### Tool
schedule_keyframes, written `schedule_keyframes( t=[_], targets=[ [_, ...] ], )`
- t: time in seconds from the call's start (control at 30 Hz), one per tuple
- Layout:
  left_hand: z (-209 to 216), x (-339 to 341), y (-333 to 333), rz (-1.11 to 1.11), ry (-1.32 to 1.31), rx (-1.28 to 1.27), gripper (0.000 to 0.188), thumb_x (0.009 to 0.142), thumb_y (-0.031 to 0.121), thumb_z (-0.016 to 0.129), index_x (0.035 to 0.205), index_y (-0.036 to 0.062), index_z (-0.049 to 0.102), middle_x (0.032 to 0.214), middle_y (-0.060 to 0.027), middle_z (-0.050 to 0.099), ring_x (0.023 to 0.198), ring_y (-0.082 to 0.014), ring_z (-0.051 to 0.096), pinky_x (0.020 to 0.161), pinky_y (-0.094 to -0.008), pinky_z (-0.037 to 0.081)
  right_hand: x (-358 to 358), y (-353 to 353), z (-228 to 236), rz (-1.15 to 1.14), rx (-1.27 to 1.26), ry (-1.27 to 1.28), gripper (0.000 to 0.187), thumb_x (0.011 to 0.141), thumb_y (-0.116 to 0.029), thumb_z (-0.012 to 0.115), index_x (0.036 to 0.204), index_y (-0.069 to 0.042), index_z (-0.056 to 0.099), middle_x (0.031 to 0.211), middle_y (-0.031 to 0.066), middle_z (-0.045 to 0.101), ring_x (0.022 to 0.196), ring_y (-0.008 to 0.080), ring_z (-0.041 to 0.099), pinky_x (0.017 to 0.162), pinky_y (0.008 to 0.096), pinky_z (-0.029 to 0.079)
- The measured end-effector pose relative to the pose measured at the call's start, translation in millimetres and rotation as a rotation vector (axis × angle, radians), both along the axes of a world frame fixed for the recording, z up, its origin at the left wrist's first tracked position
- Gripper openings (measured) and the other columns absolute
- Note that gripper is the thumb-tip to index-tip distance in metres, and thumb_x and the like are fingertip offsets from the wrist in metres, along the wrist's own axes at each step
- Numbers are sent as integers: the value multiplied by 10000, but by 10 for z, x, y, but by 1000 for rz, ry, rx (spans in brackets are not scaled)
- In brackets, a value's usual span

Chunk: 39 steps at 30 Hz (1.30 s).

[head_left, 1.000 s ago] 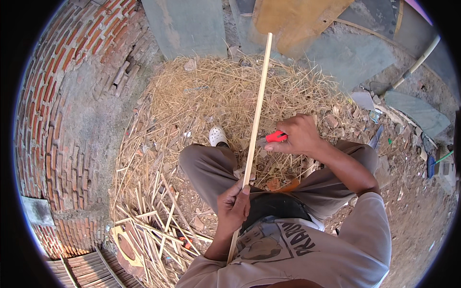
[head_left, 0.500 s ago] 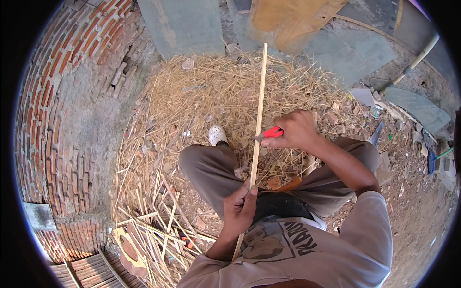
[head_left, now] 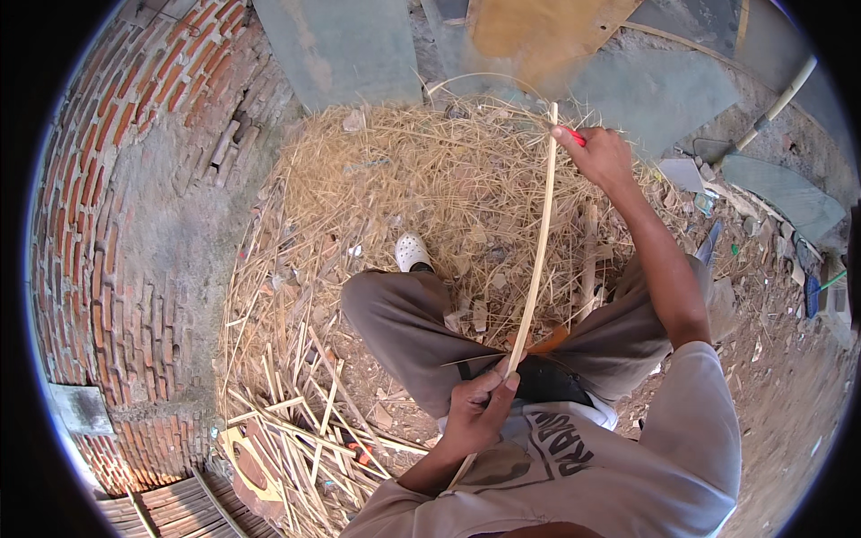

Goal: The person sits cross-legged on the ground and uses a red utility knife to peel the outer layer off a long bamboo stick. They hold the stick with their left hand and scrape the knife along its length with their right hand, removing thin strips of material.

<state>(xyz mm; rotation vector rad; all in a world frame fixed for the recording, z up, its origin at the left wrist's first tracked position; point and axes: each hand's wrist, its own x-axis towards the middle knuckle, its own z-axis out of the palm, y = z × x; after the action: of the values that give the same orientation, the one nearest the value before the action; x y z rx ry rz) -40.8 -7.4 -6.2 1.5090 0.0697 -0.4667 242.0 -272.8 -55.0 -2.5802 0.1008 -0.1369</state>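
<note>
A long pale bamboo strip (head_left: 539, 238) runs from my lap up over the shavings, bowed slightly. My left hand (head_left: 478, 411) is closed round its lower part, thumb on top; the tail passes under that forearm. Stretched far forward, my right hand (head_left: 604, 161) grips a red-handled knife (head_left: 574, 137) at the strip's far end. The thumb lies against the strip there, and the blade is mostly hidden. A thin curled shaving (head_left: 484, 75) arcs out beside that end.
Dry shavings (head_left: 386, 170) cover the ground ahead. Cut bamboo sticks (head_left: 314, 421) lie piled at lower left, near a brick wall (head_left: 99, 260). Grey sheets (head_left: 345, 54) stand at the back. A loose stick (head_left: 588, 255) lies by my right knee.
My right hand and the knife have slid forward along the strip to its far end. The strip now tilts further right and bends, and a thin curl has appeared. My left hand has shifted slightly right.
</note>
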Motion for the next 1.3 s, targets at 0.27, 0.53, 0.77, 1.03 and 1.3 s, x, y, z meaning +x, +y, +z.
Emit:
schedule_keyframes(
  t=[0.27, 0.53, 0.77, 1.03, 1.3],
  targets=[
    [2, 75, 137, 114, -26, -56, 356, 996, 61, 492, 1348, 16, 519, 612, 98, 415, 506, 20, 328, 455, -164, 251, -513, 317, 101, 248, -23, -139, 784, 803, -793, 448, 674, -57, 685, 503, 119, 567, 514, 312, 613, 513, 435, 480],
    [-8, 114, 106, 135, -113, 58, 349, 998, 70, 490, 1339, 6, 518, 588, 90, 418, 482, 13, 336, 438, -169, 253, -823, 612, 63, 510, -70, -367, 650, 718, -723, 630, 563, -93, 602, 489, 68, 532, 440, 279, 562, 454, 398, 437],
    [47, 194, 69, 135, -54, 32, 359, 1000, 83, 484, 1350, 7, 504, 582, 91, 414, 488, 12, 348, 441, -172, 256, -612, 590, -101, 452, -72, -391, 736, 698, -817, 552, 592, -95, 649, 485, 90, 562, 461, 284, 598, 462, 403, 463],
    [38, 130, 34, 106, -59, 23, 363, 1003, 88, 462, 1352, -2, 505, 527, 73, 386, 452, -2, 310, 431, -186, 215, -324, 383, -114, 297, -99, -304, 716, 720, -784, 568, 630, -81, 671, 495, 118, 563, 496, 319, 608, 497, 431, 483],
    [22, -37, 85, 3, -86, 58, 364, 1003, 75, 474, 1362, 32, 512, 656, 107, 409, 564, 24, 323, 505, -152, 253, -21, 71, -134, 137, -115, -275, 698, 753, -768, 544, 702, -94, 715, 568, 134, 616, 589, 319, 645, 558, 435, 509]
  ],
)
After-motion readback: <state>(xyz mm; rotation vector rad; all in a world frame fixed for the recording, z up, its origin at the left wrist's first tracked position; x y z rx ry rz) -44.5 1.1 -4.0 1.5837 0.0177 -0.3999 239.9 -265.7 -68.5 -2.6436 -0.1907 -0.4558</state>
